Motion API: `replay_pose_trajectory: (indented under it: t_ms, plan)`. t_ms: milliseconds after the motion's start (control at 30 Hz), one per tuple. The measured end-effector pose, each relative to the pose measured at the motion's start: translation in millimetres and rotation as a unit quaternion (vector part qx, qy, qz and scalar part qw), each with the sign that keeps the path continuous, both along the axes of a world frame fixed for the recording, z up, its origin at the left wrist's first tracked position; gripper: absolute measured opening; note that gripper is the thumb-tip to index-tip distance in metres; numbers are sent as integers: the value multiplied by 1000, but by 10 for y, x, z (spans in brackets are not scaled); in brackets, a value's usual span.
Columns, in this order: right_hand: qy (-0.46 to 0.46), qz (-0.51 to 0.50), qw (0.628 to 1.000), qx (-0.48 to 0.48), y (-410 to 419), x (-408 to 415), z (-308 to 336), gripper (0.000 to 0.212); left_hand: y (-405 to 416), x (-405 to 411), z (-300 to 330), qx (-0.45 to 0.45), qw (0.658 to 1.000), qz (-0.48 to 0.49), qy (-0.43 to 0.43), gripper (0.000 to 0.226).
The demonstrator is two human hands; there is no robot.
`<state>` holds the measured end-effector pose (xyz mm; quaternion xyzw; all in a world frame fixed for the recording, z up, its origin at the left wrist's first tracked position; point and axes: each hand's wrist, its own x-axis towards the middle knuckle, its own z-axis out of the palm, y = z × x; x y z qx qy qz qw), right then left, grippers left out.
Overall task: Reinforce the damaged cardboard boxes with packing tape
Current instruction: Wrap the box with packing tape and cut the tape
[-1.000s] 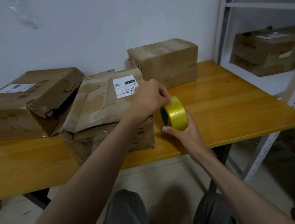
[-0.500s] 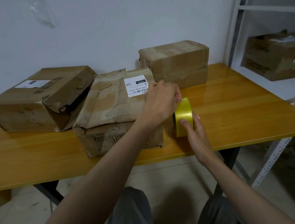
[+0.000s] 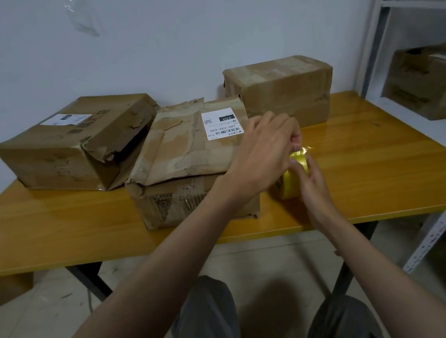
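1. Wooden table (image 3: 393, 170) spans the middle of the frame; three cardboard boxes sit on it, white wall behind
2. Torn box (image 3: 187, 172), centre of frame: top flaps crumpled and ragged, white shipping label (image 3: 220, 123) on its upper right part, front face printed and creased
3. Left box (image 3: 70, 144), upper left of the table: near corner split open, flap bent, small white label on top. It touches or nearly touches the torn box at its right edge
4. Back box (image 3: 281, 91), upper centre-right, just behind the torn box: sides look taped and whole
5. Yellow tape roll (image 3: 292, 183) stands on edge on the table, just right of the torn box's front corner, centre-right of frame
6. Right hand (image 3: 314, 183), lower right of the roll: fingers laid along the roll's outer face, steadying it against the table
7. Left hand (image 3: 266, 152) reaches across the torn box; thumb and forefinger pressed together just above the roll, pinching the loose tape end, which glints at the fingertips
8. White metal shelf (image 3: 383, 6) at the right edge of frame holds another worn cardboard box (image 3: 434, 83)
9. Scraps of clear and yellowish tape (image 3: 83, 12) hang on the wall at the top of frame
10. Person seated; grey trouser knees at bottom centre
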<state>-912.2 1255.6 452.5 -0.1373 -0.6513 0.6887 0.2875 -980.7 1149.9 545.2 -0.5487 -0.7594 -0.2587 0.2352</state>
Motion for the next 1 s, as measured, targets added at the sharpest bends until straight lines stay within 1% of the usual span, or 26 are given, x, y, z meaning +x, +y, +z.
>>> replay_pose_trajectory:
  t_ms: [33, 100, 200, 267, 300, 333, 467, 500, 633, 700, 733, 767, 833, 867, 900, 933, 967, 1000]
  plan:
    - [5, -5, 1000, 10, 3, -3, -2, 11, -12, -9, -2, 7, 1000, -5, -7, 6]
    - [7, -25, 999, 26, -16, 3, -22, 25, -40, -49, -15, 30, 998, -15, -52, 7]
    - [14, -51, 996, 68, -56, 29, -34, 40, -78, -123, -4, 51, 991, -27, -123, 15]
    - [28, -61, 992, 104, -69, 51, 14, 54, -98, -153, 17, 56, 988, -23, -142, 19]
    - [29, -62, 991, 115, -79, 63, 53, 55, -107, -171, 25, 59, 987, -21, -145, 19]
    - [34, -60, 992, 109, -92, 67, 87, 51, -113, -193, 27, 63, 987, -20, -146, 19]
    - [46, -54, 995, 71, -127, 47, 141, 15, -132, -209, 34, 65, 991, -17, -119, 19]
    - [41, -53, 995, 68, -122, 34, 130, 10, -130, -198, 42, 63, 992, -15, -108, 18]
    - [11, -63, 993, 98, -101, 0, 101, 13, -127, -215, 92, 56, 996, 3, -75, 12]
    - [10, -69, 994, 85, -102, -6, 142, 13, -124, -246, 73, 49, 997, 19, -62, 11]
    - [12, -70, 995, 74, -100, -17, 169, 12, -116, -248, 41, 49, 996, 26, -68, 16]
    - [10, -70, 995, 66, -101, -31, 200, 10, -105, -231, 6, 48, 995, 34, -83, 25]
    - [-1, -73, 995, 68, -94, -61, 236, 9, -93, -195, -39, 41, 987, 76, -136, 59]
    - [-5, -75, 995, 68, -87, -69, 245, 8, -99, -213, -41, 17, 980, 118, -158, 76]
    - [-6, -77, 995, 65, -81, -69, 255, 8, -115, -250, -20, -32, 970, 168, -171, 88]
    - [-6, -78, 995, 63, -68, -68, 255, 7, -144, -293, 9, -102, 954, 216, -179, 94]
    - [-8, -80, 995, 65, -62, -62, 262, 7, -184, -326, 34, -167, 936, 247, -189, 95]
    - [-11, -82, 994, 66, -57, -57, 262, 8, -230, -346, 44, -211, 922, 256, -202, 92]
